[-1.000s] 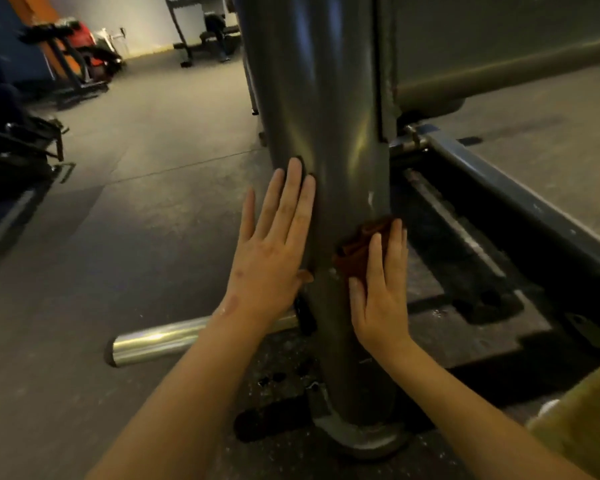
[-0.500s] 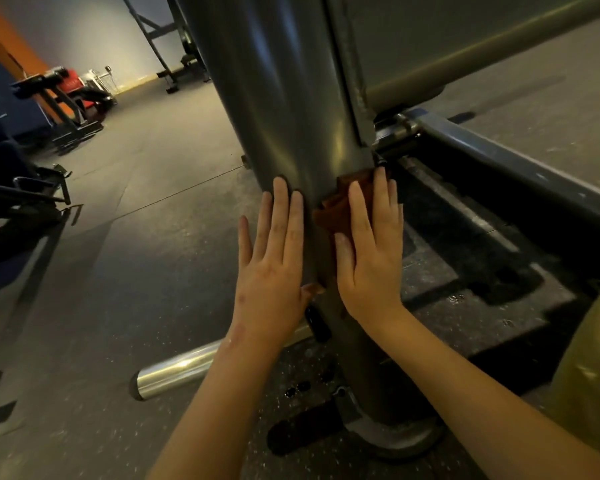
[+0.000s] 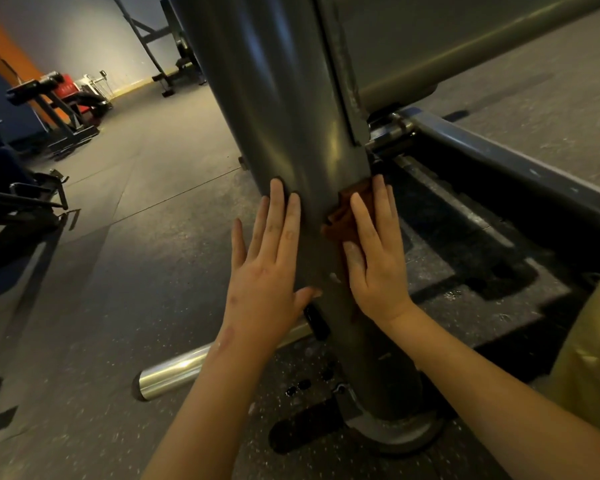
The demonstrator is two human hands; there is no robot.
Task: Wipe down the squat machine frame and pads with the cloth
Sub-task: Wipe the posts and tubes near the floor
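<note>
Pressing flat-fingered, your right hand (image 3: 378,258) pins the cloth (image 3: 340,216) to the post (image 3: 291,116). Its long axis runs upward from there; your left hand (image 3: 267,271) braces open-palmed.

Speckled rubber floor (image 3: 125,306) carries frame post base (image 3: 392,434), chrome peg (image 3: 167,375) maybe just above.

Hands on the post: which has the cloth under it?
The right hand: a reddish-brown cloth shows under its flat fingers, while the left hand presses bare on the grey metal post.
</note>
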